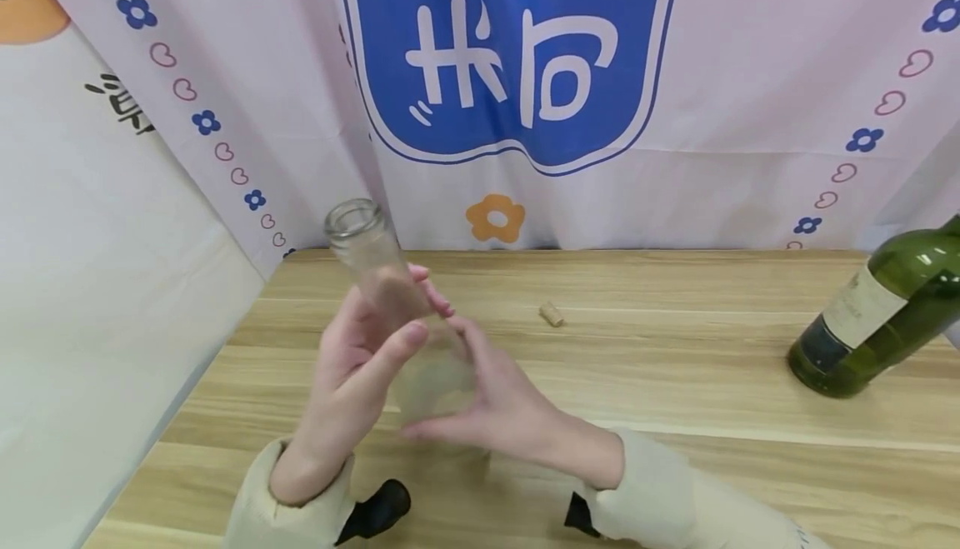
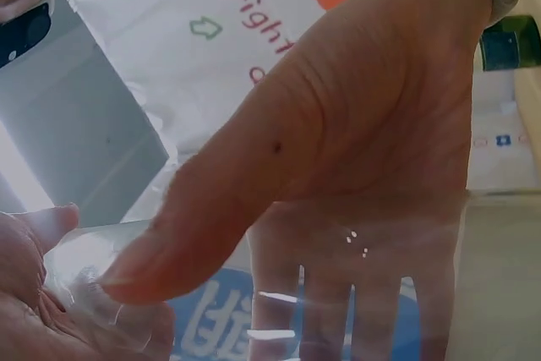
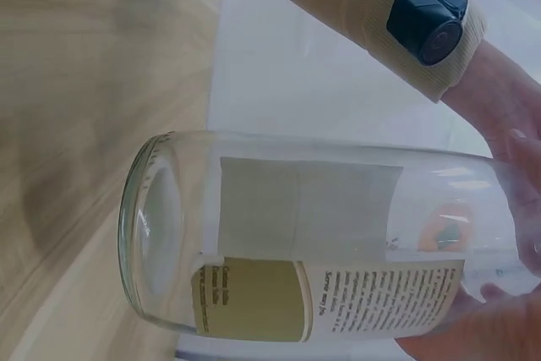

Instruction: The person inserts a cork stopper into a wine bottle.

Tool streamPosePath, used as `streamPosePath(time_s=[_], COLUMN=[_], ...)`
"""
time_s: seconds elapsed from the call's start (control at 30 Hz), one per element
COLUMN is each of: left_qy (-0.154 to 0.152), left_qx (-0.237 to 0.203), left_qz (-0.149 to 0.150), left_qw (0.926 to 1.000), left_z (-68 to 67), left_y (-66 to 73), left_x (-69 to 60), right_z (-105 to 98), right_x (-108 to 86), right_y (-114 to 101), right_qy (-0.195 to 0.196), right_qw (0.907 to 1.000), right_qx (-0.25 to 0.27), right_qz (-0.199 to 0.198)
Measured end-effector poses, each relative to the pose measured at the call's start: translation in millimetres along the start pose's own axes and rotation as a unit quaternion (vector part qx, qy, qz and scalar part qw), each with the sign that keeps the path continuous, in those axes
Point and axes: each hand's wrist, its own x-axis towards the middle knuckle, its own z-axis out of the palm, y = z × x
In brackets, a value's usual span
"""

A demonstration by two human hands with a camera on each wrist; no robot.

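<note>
A clear glass bottle (image 1: 375,262) tilts over the table, its open mouth up and toward the left. My left hand (image 1: 360,366) holds it around the upper part, thumb in front and fingers behind. Lower down, my right hand (image 1: 502,403) grips the body between thumb and fingers. In the right wrist view the bottle (image 3: 304,234) lies across the picture, with a printed white and gold label (image 3: 372,293) and its round base on the left. Through the glass, fingers of the left hand (image 2: 313,124) show in the left wrist view.
A small cork (image 1: 551,314) lies on the wooden table (image 1: 675,307) beyond the hands. At the right stands a green bottle (image 1: 877,316) with a pale label, partly out of view. A printed cloth (image 1: 735,116) hangs along the back edge, and white cloth covers the left side.
</note>
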Motion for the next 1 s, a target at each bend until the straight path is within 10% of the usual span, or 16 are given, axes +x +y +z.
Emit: streamPosePath(time_s=[0.53,1.0], left_qy=[-0.037,-0.09], left_qx=[-0.008,0.013], left_qz=[-0.014,-0.035], left_qw=[0.9992,0.9953], left_z=[52.6,80.8], left_y=[-25.7,-47.8], left_x=[39.7,43.1], right_z=[-57,-82], right_x=[-17.1,-41.8], right_y=[2,21], right_qy=[0.088,0.116], right_qw=[0.9935,0.9881], right_qx=[-0.039,-0.051], right_qz=[0.062,0.087])
